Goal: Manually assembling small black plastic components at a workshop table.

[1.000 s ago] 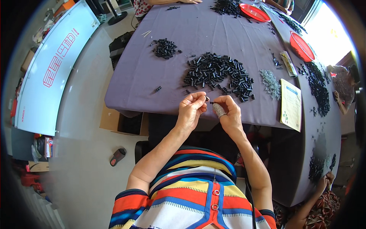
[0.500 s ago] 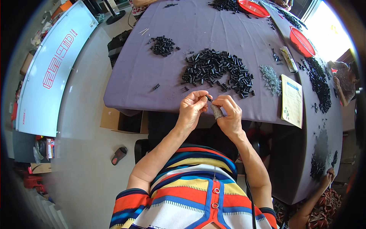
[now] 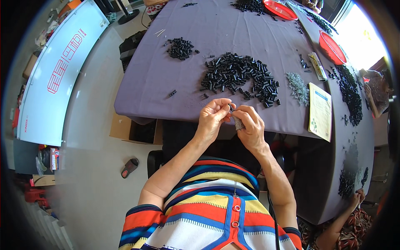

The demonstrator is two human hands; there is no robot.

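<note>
Just off the front edge of the table, my two hands meet at the fingertips. My left hand [image 3: 210,118] pinches a small black cylindrical piece [image 3: 231,108] between thumb and forefinger. Against the other end of that piece are the closed fingertips of my right hand [image 3: 252,128]. A grey speckled wad, perhaps cloth [image 3: 239,123], is tucked in the right hand below the fingers; its exact kind is unclear. Beyond the hands lies a large heap of black cylindrical pieces [image 3: 237,73]. To its left is a smaller heap of black pieces [image 3: 180,48].
A pile of small clear pieces [image 3: 297,88] lies right of the large heap, beside a yellowish booklet [image 3: 320,112]. Red trays [image 3: 332,48] stand farther off. At the far right, another person's hand [image 3: 359,195] works by more black pieces. A cardboard box [image 3: 121,130] sits under the table.
The view has shifted slightly. My hands stay together with the fingertips a little altered, and the black piece is turned slightly between them.
</note>
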